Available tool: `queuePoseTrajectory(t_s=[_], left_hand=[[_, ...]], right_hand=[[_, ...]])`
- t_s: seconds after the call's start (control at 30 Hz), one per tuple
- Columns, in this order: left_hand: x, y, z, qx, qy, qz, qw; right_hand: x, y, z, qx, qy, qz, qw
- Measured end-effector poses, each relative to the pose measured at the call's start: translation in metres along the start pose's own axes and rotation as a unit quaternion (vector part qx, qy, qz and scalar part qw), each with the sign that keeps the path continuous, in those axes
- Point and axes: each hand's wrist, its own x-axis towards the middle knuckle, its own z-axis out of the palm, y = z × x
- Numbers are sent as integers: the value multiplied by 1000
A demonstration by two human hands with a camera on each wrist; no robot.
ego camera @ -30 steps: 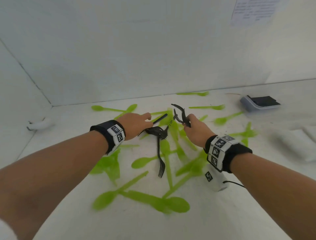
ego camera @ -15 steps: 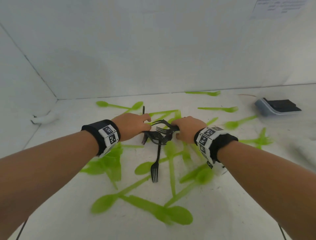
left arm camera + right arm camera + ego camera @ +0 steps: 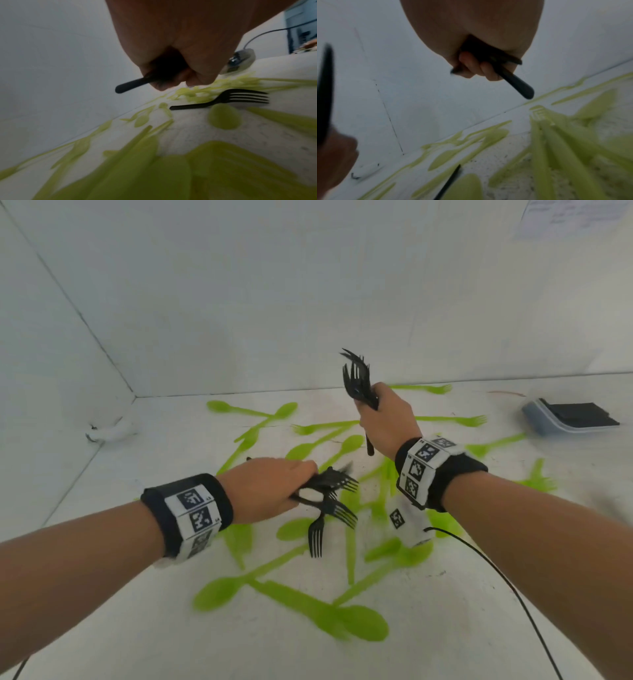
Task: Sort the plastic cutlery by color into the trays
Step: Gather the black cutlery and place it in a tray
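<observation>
Each hand's fingers (image 3: pixel 471 63) wrap black forks (image 3: pixel 356 378) above green cutlery (image 3: pixel 356 625).

Black plastic forks (image 3: pixel 356 378), lime-green plastic spoons and forks (image 3: pixel 352 625) scattered on a white speckled worktop (image 3: pixel 137 628), black wristbands (image 3: pixel 442 474) bearing black-and-white square-coded markers, grey-blue tray (image 3: pixel 541 419) with black contents.

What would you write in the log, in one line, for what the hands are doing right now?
left hand: grips black forks | right hand: holds black fork bundle raised | black fork, green cutlery: on table
</observation>
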Motion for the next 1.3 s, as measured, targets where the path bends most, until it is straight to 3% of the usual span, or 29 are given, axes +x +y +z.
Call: queuePoseTrajectory(t_s=[0.17,0.3,0.4,0.5,0.6,0.73,0.8,0.87,1.03,1.3], left_hand=[[-4,16,12,50,-93,51,993],[-2,20,19,47,-81,76,993],[1,21,20,47,-69,78,993],[3,21,22,21,-27,96,995],[4,21,30,7,80,141,987],[6,36,19,-84,131,130,979],[9,51,7,-188,147,80,968],[14,64,-3,-304,183,2,935],[34,102,-11,-477,307,-120,814],[56,176,6,-629,300,-252,672]], right_hand=[[-17,2,-2,31,-29,69,997],[-42,17,-9,-19,-45,74,996],[-59,28,-16,3,-32,103,994],[-76,33,-26,24,-10,124,992],[-94,37,-35,34,14,141,989],[-114,42,-44,71,59,152,984],[-121,42,-48,128,84,136,979],[-125,39,-49,202,101,138,964],[-126,29,-48,319,91,140,933],[-136,30,-64,392,41,149,907]])
